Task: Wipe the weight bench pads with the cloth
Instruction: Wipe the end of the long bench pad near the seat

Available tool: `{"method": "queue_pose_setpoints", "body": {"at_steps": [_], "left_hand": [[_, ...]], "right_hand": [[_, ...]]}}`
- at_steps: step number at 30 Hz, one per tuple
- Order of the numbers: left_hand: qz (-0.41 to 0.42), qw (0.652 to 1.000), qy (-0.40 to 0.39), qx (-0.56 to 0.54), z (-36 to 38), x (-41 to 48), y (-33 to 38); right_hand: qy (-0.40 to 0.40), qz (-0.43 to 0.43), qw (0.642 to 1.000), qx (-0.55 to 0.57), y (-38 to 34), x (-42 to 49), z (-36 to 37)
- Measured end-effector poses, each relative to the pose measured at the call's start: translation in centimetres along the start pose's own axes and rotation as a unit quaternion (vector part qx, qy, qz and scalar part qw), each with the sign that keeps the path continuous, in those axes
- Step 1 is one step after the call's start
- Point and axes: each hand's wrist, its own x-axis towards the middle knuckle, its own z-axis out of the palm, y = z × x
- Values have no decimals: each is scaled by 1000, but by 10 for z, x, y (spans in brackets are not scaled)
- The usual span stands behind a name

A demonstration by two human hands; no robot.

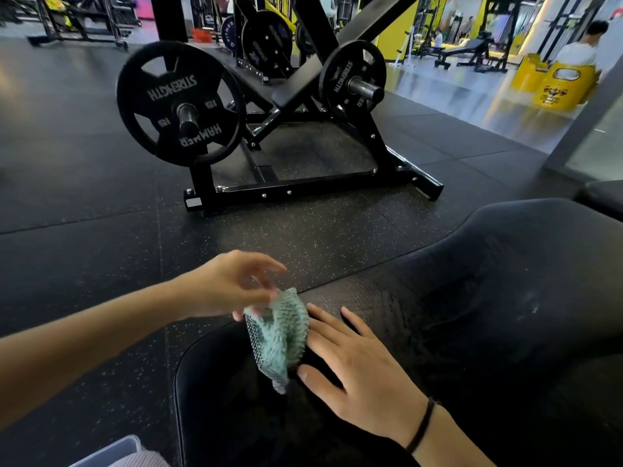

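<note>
A black weight bench pad (pixel 488 298) fills the lower right of the head view, its surface streaked with moisture. A crumpled teal cloth (pixel 278 335) lies near the pad's left edge. My left hand (pixel 232 284) pinches the cloth's upper edge and lifts it a little. My right hand (pixel 357 362) lies flat on the pad with fingers spread, its fingertips against the cloth's right side. A black band circles my right wrist.
A black plate-loaded machine (pixel 303 136) with two weight plates stands on the speckled rubber floor ahead. A second dark pad (pixel 603 197) shows at the right edge. Yellow bins and a person are far right. A pale container corner (pixel 111 453) sits at bottom left.
</note>
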Motion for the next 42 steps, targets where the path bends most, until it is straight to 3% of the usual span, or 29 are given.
{"method": "queue_pose_setpoints", "body": {"at_steps": [2, 5, 9, 15, 21, 25, 29, 36, 42], "left_hand": [[-3, 995, -26, 92, 7, 6, -16], [-34, 992, -110, 53, 23, 18, -22], [-67, 987, -89, 116, 33, 44, -20], [-80, 990, -56, 101, 57, 89, 19], [-83, 996, -19, 38, 82, 155, 67], [-101, 986, -103, 80, 66, 127, 48], [-169, 965, -201, -9, 35, 83, 8], [-195, 974, -105, -35, 54, 100, 21], [-76, 994, -74, -9, 97, 186, 77]], "right_hand": [[4, -3, 1000, 8, 1, -1, 0], [36, -7, 999, 31, 5, -1, 0], [92, 25, 995, 15, 31, -11, -13], [-70, 164, 979, -100, 73, -39, -37], [-63, 184, 976, -95, 71, -40, -35], [-63, 181, 976, -105, 74, -41, -33], [-57, 179, 978, -92, 71, -40, -34], [-36, 169, 982, -77, 75, -41, -31], [-30, 164, 985, -45, 77, -40, -32]]}}
